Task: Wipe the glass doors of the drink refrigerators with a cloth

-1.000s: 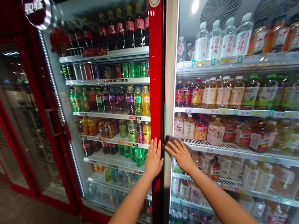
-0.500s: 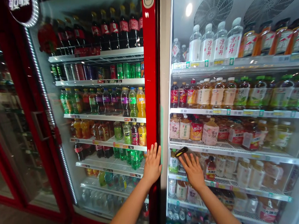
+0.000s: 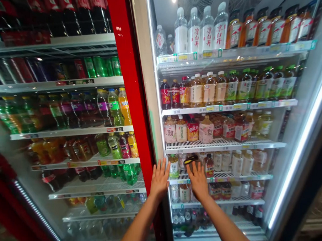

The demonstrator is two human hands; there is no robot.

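My left hand point(image 3: 160, 179) is raised with its fingers stretched out, in front of the light frame strip point(image 3: 148, 88) between two drinks coolers. Whether it touches the frame I cannot tell. To its right, my right hand point(image 3: 198, 180) has its fingers spread in front of the right cooler's lower shelves. At its fingertips is a small dark object with a yellow stripe point(image 3: 190, 159); its kind and whether my hand touches it are unclear. A green-labelled tea bottle point(image 3: 174, 166) stands between my hands, and a dark red-labelled bottle point(image 3: 209, 166) is just right of my right fingers.
A red cooler frame point(image 3: 131, 62) runs down left of my hands. The left cooler holds cola bottles point(image 3: 65, 11), green cans point(image 3: 100, 66) and soda bottles point(image 3: 113, 107). Clear water bottles point(image 3: 194, 31) and amber bottles point(image 3: 247, 28) line the right cooler's top shelf point(image 3: 260, 49).
The view has tilted and swung right, showing the right cooler's far side. My left hand has shifted from the red frame's edge toward the right cooler; both hands keep their fingers spread.
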